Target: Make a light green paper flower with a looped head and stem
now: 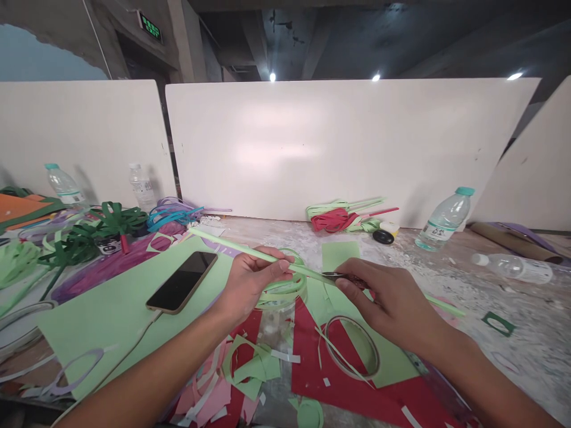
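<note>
L fingers (275, 272) pinch lt-grn strip (227, 242), R fingers (357, 295) w/ dk tool (332, 274).

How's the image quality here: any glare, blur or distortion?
Head view: bright glare on the central white panel; head view: ceiling lights are burnt-out spots against a dark ceiling; head view: the standing bottle at right leans, probably wide-angle distortion; head view: left hand and right hand look fairly sharp.
</note>
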`<action>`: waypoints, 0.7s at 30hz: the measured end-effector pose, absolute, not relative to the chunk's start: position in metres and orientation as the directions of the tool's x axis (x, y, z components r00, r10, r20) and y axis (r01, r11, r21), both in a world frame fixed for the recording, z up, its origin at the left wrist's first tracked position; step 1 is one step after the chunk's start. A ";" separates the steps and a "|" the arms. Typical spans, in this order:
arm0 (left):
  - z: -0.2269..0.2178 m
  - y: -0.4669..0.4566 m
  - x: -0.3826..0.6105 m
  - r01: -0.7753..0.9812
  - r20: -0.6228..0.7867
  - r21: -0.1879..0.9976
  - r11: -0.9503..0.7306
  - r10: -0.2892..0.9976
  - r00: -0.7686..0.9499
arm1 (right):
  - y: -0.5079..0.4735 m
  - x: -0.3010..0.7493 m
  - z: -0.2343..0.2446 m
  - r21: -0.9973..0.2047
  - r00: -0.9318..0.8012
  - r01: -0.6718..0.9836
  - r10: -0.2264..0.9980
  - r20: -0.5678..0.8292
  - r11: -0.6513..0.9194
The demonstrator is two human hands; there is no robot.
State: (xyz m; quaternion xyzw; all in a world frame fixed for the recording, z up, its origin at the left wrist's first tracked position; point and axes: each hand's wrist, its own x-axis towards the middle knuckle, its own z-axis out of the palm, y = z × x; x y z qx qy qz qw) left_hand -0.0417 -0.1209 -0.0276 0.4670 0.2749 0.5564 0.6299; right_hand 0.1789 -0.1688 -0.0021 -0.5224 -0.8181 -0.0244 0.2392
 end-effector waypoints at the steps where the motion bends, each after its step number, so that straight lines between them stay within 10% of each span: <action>1: -0.028 -0.121 -0.042 -0.443 0.176 0.895 -0.058 0.956 0.232 | -0.169 0.179 -0.002 -0.202 -0.341 0.868 0.841 0.420 0.453; 21: -0.030 -0.122 -0.042 -0.435 0.228 0.894 -0.109 0.946 0.230 | -0.170 0.177 -0.005 -0.001 -0.410 0.874 0.738 0.535 0.486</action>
